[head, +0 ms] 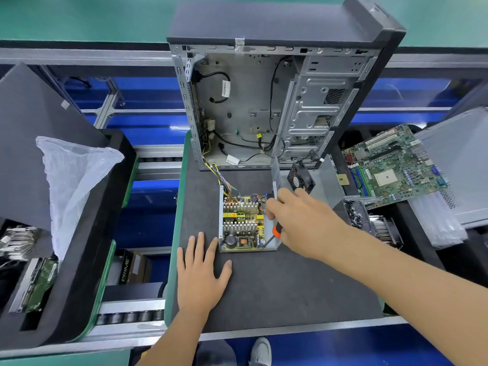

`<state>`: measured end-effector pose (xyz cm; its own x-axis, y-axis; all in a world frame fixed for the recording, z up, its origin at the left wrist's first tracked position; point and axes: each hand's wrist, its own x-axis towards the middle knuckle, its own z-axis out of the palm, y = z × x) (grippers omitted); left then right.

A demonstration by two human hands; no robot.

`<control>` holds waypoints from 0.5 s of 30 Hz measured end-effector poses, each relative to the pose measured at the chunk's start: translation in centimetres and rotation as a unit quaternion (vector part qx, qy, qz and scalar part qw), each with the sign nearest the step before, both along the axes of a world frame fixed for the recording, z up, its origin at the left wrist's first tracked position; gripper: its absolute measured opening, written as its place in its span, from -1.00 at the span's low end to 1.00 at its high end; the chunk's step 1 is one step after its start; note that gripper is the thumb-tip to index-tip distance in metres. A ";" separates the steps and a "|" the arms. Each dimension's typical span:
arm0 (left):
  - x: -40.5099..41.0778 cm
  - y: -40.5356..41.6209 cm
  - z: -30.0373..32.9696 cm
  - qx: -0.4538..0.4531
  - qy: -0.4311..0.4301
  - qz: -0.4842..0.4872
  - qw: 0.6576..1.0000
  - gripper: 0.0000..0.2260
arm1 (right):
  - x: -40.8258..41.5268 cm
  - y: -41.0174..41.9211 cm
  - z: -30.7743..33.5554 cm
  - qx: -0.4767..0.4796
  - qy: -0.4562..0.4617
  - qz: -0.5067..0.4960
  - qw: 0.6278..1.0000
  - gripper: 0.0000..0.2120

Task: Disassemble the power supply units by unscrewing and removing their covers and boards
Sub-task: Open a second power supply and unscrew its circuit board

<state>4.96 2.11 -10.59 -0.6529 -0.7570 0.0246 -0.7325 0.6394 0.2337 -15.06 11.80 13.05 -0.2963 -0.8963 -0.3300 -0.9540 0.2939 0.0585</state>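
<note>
The left hand (201, 270) is being laid flat on the mat (277, 291), fingers straight, holding nothing, just left of the power supply unit (244, 223). The right hand (303, 220) is nearer the unit, on its right side, curled round an orange-handled screwdriver (274, 232) slanting down into the unit's near right corner. Left of the unit, "PRIME" is being shown on a black box (125, 268).
</note>
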 end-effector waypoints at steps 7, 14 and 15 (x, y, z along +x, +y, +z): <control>0.0 0.0 0.3 -0.002 -0.003 0.000 1.000 -0.38 | -0.4 0.4 -0.4 0.027 0.090 0.014 0.995 -0.76; 0.0 0.0 0.3 0.000 -0.008 0.001 1.000 -0.38 | -0.7 0.5 -0.9 -0.085 -0.097 0.002 0.992 -0.69; 0.0 0.0 0.3 0.000 -0.007 0.001 1.000 -0.38 | -0.6 0.6 -1.0 -0.093 -0.111 -0.015 0.989 -0.66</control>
